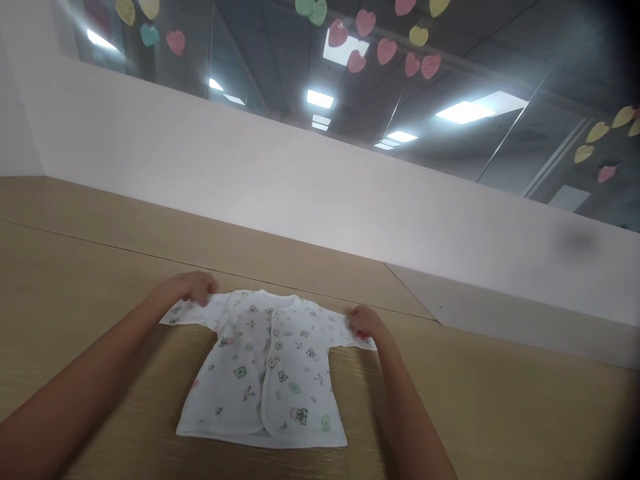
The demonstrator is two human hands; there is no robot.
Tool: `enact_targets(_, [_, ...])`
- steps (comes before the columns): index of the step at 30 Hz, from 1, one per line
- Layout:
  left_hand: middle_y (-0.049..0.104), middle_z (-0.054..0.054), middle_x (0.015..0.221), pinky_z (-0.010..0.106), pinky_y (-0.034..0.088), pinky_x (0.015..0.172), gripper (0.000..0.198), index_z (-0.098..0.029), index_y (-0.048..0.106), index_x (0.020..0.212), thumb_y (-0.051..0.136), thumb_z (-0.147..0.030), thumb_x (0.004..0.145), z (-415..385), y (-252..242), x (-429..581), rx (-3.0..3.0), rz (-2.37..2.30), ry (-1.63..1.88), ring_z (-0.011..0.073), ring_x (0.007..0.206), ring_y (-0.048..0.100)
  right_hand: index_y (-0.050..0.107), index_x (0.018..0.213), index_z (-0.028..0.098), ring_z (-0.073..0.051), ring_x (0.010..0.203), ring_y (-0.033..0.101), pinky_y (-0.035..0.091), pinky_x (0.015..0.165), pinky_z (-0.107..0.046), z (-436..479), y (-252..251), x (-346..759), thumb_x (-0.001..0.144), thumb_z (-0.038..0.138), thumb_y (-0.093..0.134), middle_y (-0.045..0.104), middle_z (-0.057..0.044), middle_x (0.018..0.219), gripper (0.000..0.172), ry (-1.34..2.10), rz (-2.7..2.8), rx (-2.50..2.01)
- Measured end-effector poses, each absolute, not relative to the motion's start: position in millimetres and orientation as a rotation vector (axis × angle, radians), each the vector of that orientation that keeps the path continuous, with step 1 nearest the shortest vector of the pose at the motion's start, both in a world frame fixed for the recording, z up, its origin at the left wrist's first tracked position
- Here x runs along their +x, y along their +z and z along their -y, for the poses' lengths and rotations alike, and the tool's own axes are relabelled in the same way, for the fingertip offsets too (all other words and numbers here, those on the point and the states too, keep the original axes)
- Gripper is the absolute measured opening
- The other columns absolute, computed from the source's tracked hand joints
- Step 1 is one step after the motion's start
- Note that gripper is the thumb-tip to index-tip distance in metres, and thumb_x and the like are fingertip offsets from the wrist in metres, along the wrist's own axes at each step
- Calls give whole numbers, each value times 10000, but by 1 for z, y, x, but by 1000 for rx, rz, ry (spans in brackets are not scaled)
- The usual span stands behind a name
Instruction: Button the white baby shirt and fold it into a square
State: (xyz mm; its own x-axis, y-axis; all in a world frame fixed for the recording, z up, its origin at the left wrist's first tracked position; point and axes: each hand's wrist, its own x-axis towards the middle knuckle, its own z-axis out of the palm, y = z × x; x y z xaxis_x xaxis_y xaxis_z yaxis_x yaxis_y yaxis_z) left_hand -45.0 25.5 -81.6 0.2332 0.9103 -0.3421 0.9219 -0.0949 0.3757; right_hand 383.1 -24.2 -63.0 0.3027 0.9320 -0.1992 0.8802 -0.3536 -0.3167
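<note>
A white baby shirt (300, 373) with small green and pink animal prints lies spread face up on the wooden surface, its sleeves stretched out to both sides. Its front opening runs down the middle, and the neckline points away from me. My left hand (197, 287) has its fingers curled closed on the upper edge of the left-side sleeve. On the other sleeve, near the cuff, my right hand (364, 321) is likewise closed on the fabric. The fingertips of both hands are partly hidden.
The wooden table (475, 413) has thin seams running across it behind the shirt. A white low wall (280, 180) rises along the back, with glass panels (280, 67) above it. Paper hearts (387, 51) are stuck on the glass, which shows ceiling lights.
</note>
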Motion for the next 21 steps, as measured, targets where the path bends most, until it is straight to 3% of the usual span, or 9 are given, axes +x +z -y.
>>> enact_targets(4, [645, 103, 883, 269, 411, 507, 388, -182, 635, 791, 582, -280, 420, -27, -82, -66, 1922, -1727, -11, 247, 710, 583, 584, 670, 114, -135, 377, 490, 407, 456, -260, 35, -55, 401, 610, 126, 582, 511, -19, 473, 61, 534, 1715, -2473])
enact_targets(9, [630, 72, 742, 286, 379, 514, 323, -177, 614, 724, 630, -392, 483, -26, -84, -84, 1859, -1828, -31, 209, 602, 559, 531, 594, 129, -113, 361, 427, 381, 423, -251, 44, -49, 414, 632, 223, 619, 461, 2, 415, 135, 653, 1618, -2443])
enact_targets(13, [639, 80, 780, 297, 388, 571, 261, -170, 581, 688, 624, -376, 533, -25, -83, -79, 1979, -1911, 6, 242, 689, 585, 476, 509, 140, -117, 372, 456, 370, 435, -226, 42, -50, 413, 678, 191, 566, 460, -12, 387, 198, 587, 1604, -2389])
enact_targets(18, [646, 85, 737, 301, 398, 628, 281, -166, 551, 859, 425, -405, 781, -28, -61, -52, 2035, -2150, 281, 216, 655, 608, 549, 591, 118, -157, 586, 611, 385, 507, -184, 34, -47, 412, 755, 313, 520, 620, -78, 588, 258, 355, 1506, -2024])
enact_targets(21, [651, 125, 819, 310, 410, 654, 355, -146, 510, 989, 320, -414, 854, -37, -33, -40, 2019, -2249, 442, 224, 698, 614, 628, 717, 90, -192, 694, 632, 401, 539, -196, 20, -31, 412, 770, 352, 493, 654, -90, 685, 299, 190, 1427, -1891])
